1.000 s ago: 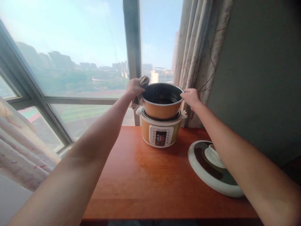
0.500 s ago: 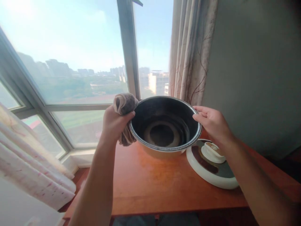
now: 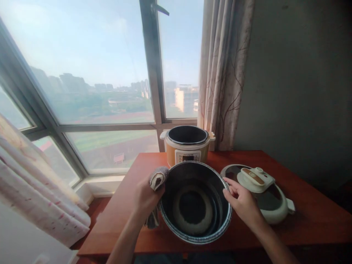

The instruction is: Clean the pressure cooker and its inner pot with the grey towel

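Observation:
Between my hands is a round black inner pot [image 3: 189,229], tilted so its dark inside faces me. My left hand [image 3: 148,196] is closed on a rolled grey-brown cloth [image 3: 158,178] and presses against the pot's left rim; how far its fingers reach round the rim is hidden. On the other side my right hand [image 3: 240,196] pinches the right rim between thumb and fingers. Behind the pot stands a tan and white electric cooker [image 3: 172,154] with a control panel, its top uncovered. The cooker's lid [image 3: 271,203] lies on the table beside my right hand.
The brown wooden table [image 3: 110,227] reaches up to the wall on the right. Large windows [image 3: 104,91] are ahead and to the left. A long curtain [image 3: 225,73] hangs behind the table, and a pale curtain [image 3: 41,198] hangs at the left.
The inner pot has come down and closer to me, tipping its opening further toward me. The cooker behind it has come into sight. Both hands keep their hold.

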The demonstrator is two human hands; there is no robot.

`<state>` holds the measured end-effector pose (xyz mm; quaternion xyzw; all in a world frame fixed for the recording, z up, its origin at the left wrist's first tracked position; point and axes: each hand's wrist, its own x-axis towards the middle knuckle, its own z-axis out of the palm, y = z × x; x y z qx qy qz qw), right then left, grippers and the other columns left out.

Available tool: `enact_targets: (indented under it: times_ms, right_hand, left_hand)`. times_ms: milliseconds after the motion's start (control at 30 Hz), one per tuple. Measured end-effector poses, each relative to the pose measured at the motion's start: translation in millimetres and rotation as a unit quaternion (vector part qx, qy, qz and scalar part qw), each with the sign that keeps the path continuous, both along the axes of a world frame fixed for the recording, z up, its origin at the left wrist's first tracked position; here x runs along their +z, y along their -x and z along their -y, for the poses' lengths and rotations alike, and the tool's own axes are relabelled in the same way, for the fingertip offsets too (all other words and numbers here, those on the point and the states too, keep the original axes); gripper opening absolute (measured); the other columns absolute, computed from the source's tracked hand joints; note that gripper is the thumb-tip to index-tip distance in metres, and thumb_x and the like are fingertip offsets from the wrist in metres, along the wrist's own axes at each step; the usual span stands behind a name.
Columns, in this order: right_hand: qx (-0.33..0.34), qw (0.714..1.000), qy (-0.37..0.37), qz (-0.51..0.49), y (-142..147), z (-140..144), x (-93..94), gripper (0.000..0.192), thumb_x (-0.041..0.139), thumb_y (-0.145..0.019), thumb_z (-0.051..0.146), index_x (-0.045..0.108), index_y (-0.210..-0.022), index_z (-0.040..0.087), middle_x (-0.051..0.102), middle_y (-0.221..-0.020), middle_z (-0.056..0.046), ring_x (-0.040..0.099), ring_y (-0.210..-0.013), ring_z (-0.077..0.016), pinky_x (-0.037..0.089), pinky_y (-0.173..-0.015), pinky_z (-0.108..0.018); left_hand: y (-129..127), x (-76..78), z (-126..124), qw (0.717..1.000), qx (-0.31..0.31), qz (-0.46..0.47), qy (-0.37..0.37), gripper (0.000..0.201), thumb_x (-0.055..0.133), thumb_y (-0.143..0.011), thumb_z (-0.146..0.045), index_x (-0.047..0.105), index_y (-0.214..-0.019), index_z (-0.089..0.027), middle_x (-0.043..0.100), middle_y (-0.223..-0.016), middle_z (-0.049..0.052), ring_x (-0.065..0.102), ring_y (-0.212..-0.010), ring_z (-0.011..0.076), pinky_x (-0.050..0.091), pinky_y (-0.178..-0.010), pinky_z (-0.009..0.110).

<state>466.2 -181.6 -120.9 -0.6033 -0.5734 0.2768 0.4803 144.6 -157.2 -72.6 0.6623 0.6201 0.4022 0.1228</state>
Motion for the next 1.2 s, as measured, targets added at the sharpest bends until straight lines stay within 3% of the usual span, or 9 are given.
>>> enact_targets:
  times_ms: [100, 300, 700, 1000, 1200]
  right_hand:
    - [-0.006, 1.0, -0.001, -0.004, 4, -5, -9.3, 0.058, 0.059, -0.079, 0.042, 0.065, -0.125, 0.007, 0.037, -0.059, 0.007, 0.042, -0.058, -0.0157, 0.04, -0.065, -0.031]
    - [-0.003, 0.999, 0.002, -0.032, 6, -11, -8.7, 0.062, 0.059, -0.077, 0.043, 0.064, -0.125, 0.003, 0.04, -0.059, 0.007, 0.042, -0.059, -0.0155, 0.039, -0.063, -0.03]
    - [-0.01, 0.999, 0.0, -0.045, 13, -16, -7.4, 0.062, 0.059, -0.074, 0.042, 0.065, -0.123, 0.003, 0.041, -0.056, 0.008, 0.043, -0.056, -0.0148, 0.038, -0.06, -0.029]
    - [-0.006, 1.0, -0.005, -0.018, 21, -24, 0.8, 0.058, 0.055, -0.075, 0.041, 0.068, -0.118, 0.006, 0.039, -0.055, 0.008, 0.042, -0.055, -0.0145, 0.038, -0.06, -0.029]
    - [-0.004, 1.0, -0.009, -0.022, 26, -27, 0.0, 0.06, 0.052, -0.076, 0.038, 0.066, -0.121, 0.002, 0.038, -0.056, 0.008, 0.04, -0.055, -0.014, 0.037, -0.059, -0.028]
  left_hand:
    - [1, -3.3, -5, 0.999, 0.001, -0.034, 0.0, 0.017, 0.059, -0.077, -0.025, 0.069, -0.09, -0.023, 0.074, -0.084, 0.001, 0.07, -0.08, 0.0226, 0.052, -0.074, 0.031]
    - [0, -4.9, -10, 0.998, -0.005, -0.057, -0.005, 0.022, 0.059, -0.078, -0.025, 0.07, -0.097, -0.022, 0.074, -0.085, 0.003, 0.07, -0.083, 0.0238, 0.05, -0.074, 0.031]
    - [0, -4.3, -20, 0.999, 0.006, -0.045, 0.016, 0.015, 0.057, -0.075, -0.028, 0.066, -0.085, -0.022, 0.072, -0.08, 0.002, 0.068, -0.077, 0.0219, 0.049, -0.07, 0.028]
    - [-3, 21.0, -21, 0.996, 0.009, -0.076, 0.041, 0.017, 0.058, -0.073, -0.029, 0.069, -0.084, -0.022, 0.073, -0.083, 0.003, 0.069, -0.079, 0.0231, 0.05, -0.069, 0.028]
    - [1, 17.4, -28, 0.998, 0.005, -0.055, 0.036, 0.021, 0.057, -0.072, -0.034, 0.069, -0.084, -0.02, 0.072, -0.08, 0.003, 0.067, -0.08, 0.023, 0.049, -0.07, 0.028]
